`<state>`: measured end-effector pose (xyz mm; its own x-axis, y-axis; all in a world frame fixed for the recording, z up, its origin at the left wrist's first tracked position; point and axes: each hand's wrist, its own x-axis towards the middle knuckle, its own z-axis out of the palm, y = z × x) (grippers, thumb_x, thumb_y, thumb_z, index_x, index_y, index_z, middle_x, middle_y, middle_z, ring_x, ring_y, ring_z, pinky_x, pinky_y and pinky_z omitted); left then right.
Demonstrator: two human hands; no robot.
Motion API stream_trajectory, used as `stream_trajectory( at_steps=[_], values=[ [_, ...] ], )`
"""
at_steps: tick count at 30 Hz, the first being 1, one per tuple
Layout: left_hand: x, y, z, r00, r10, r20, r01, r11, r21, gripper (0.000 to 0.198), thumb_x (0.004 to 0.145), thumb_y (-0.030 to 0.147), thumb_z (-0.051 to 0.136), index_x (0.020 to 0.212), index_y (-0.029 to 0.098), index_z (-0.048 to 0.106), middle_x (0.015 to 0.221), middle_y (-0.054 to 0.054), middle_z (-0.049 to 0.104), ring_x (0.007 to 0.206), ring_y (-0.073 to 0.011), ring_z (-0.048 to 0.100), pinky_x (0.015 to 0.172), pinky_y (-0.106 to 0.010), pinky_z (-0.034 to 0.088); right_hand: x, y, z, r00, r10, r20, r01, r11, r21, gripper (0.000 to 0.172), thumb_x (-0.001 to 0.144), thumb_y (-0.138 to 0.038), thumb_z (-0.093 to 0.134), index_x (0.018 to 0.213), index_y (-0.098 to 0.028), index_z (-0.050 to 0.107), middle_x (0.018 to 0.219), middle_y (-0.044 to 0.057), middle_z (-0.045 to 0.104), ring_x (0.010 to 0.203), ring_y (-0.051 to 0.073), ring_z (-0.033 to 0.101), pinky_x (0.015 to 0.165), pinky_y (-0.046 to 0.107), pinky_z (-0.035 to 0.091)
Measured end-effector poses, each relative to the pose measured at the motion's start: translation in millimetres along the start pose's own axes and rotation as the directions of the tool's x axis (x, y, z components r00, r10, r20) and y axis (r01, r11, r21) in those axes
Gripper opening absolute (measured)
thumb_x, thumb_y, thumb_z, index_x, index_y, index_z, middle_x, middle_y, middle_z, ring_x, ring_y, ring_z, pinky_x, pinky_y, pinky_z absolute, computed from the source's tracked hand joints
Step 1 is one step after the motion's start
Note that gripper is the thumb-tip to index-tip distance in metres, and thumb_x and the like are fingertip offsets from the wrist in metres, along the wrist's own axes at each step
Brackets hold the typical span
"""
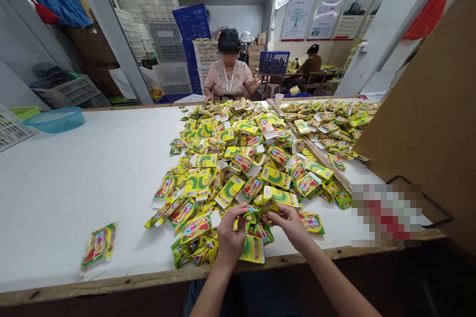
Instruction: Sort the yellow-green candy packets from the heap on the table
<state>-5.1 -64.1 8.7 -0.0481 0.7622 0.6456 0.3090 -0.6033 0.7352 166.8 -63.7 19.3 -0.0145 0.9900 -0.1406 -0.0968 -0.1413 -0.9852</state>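
At near table edge, left hand [229, 237] and right hand [290, 223] meet, fingers curled, both pinching one yellow-green packet [265, 205] between them. Packet looks crumpled, though detail is blurred. Just beyond, big pile of packets [238, 158] spreads over white table [74, 183]. Lone packet [98, 245] lies well left. Wooden strip [316, 151] runs along pile's right side. Person [228, 77] sits opposite.

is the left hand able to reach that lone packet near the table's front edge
Probably yes: the lone packet lies on the left hand's side, only flat pile packets and bare table between, though its fingers now pinch a second packet.
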Motion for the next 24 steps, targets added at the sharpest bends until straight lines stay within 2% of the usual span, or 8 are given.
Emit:
stream_trajectory(
  at_steps=[2,4,8,11,14,19,22,24],
  values=[
    [-1.8,2.6,-0.6,0.996,-0.072,0.044,0.072,0.997,-0.009,0.014,0.084,0.019,0.047,0.089,0.022,0.060,0.100,-0.006,0.068,0.095,-0.0178,0.063,0.083,-0.033,0.051,-3.9,-6.0,2.6,0.998,0.009,0.057,-0.018,0.988,0.152,0.041,0.059,-0.052,0.073,0.076,-0.015,0.066,0.073,0.006,0.069,0.070,0.019,0.064,0.072,0.034,0.051],
    [-1.8,5.0,0.0,0.981,-0.165,0.101,0.170,0.985,-0.039,0.012,0.082,0.025,0.053,0.091,0.021,0.060,0.106,-0.008,0.066,0.100,-0.0207,0.061,0.086,-0.035,0.050,-4.8,-9.0,3.7,0.999,0.033,0.039,-0.042,0.965,0.260,0.043,0.062,-0.055,0.070,0.076,-0.015,0.069,0.080,0.008,0.070,0.078,0.020,0.065,0.082,0.038,0.049],
    [2.1,6.3,9.8,0.908,-0.387,0.160,0.410,0.899,-0.155,0.023,0.076,0.038,0.060,0.086,0.018,0.058,0.099,-0.011,0.065,0.092,-0.0221,0.063,0.080,-0.033,0.052,-1.8,-6.9,5.4,0.989,0.079,-0.126,-0.041,0.960,0.279,0.037,0.048,-0.040,0.083,0.072,-0.016,0.068,0.074,0.003,0.067,0.071,0.017,0.062,0.074,0.033,0.050],
    [7.6,4.2,18.2,0.847,-0.521,0.103,0.530,0.817,-0.227,0.032,0.071,0.039,0.065,0.093,0.019,0.053,0.096,-0.008,0.064,0.086,-0.0179,0.064,0.076,-0.029,0.052,0.5,-3.9,5.2,0.987,0.114,-0.118,-0.067,0.938,0.341,0.056,0.040,-0.030,0.086,0.091,-0.018,0.065,0.074,-0.001,0.065,0.067,0.015,0.062,0.068,0.031,0.051],
    [13.9,4.5,17.0,0.802,-0.586,0.119,0.591,0.749,-0.298,0.050,0.062,0.039,0.071,0.103,0.020,0.048,0.092,-0.005,0.062,0.084,-0.0166,0.064,0.075,-0.028,0.052,2.9,-2.6,1.7,0.986,0.133,-0.103,-0.088,0.929,0.360,0.054,0.045,-0.036,0.085,0.091,-0.017,0.065,0.079,0.002,0.066,0.071,0.015,0.062,0.070,0.030,0.051],
    [23.8,15.0,7.3,0.697,-0.616,0.367,0.717,0.605,-0.346,0.048,0.057,0.032,0.074,0.097,0.019,0.051,0.083,-0.003,0.064,0.082,-0.0163,0.063,0.071,-0.025,0.051,9.5,-3.3,-2.0,0.987,0.088,-0.135,-0.044,0.953,0.299,0.046,0.052,-0.046,0.079,0.086,-0.019,0.062,0.085,0.002,0.066,0.076,0.016,0.061,0.070,0.029,0.050],
    [28.4,19.5,9.4,0.652,-0.590,0.477,0.752,0.583,-0.308,0.057,0.058,0.025,0.073,0.110,0.019,0.048,0.086,-0.003,0.064,0.072,-0.0127,0.061,0.064,-0.022,0.050,11.2,-5.8,-0.1,0.997,0.073,0.025,-0.076,0.978,0.193,0.044,0.054,-0.048,0.077,0.084,-0.019,0.063,0.083,0.001,0.065,0.077,0.016,0.060,0.068,0.027,0.050],
    [29.4,19.8,13.0,0.637,-0.587,0.500,0.754,0.608,-0.248,0.066,0.060,0.020,0.070,0.120,0.021,0.042,0.086,-0.001,0.063,0.061,-0.0081,0.056,0.056,-0.019,0.046,10.0,-8.0,0.5,0.986,0.097,0.133,-0.118,0.980,0.163,0.042,0.057,-0.050,0.074,0.082,-0.019,0.064,0.079,0.000,0.064,0.074,0.015,0.060,0.066,0.026,0.051]
  ],
)
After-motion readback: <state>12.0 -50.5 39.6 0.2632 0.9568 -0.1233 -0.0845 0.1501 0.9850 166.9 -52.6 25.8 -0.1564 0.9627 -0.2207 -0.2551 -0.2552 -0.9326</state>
